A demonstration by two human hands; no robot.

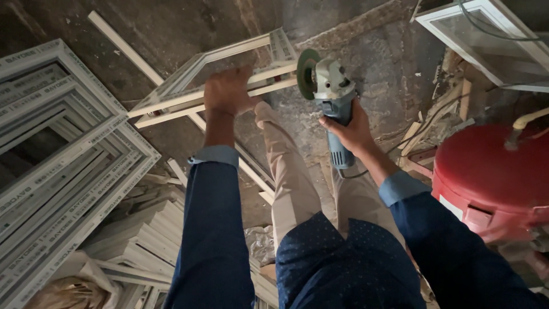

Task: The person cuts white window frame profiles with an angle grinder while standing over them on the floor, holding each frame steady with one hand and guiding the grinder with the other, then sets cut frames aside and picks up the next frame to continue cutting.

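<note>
My left hand (227,90) grips the near rail of a small white plastic window frame (189,77) that stands tilted on the concrete floor. My right hand (353,133) holds a grey-blue angle grinder (334,100) by its body. The grinder's green disc (308,73) touches the frame's right end, beside my left hand. My legs in beige trousers (291,177) reach toward the frame.
Stacked white window frames (57,160) lean at the left, with cut profile pieces (143,240) below them. A red tank (492,177) stands at the right. Another glazed frame (486,34) lies at top right. A cable (423,129) and scrap strips lie on the floor.
</note>
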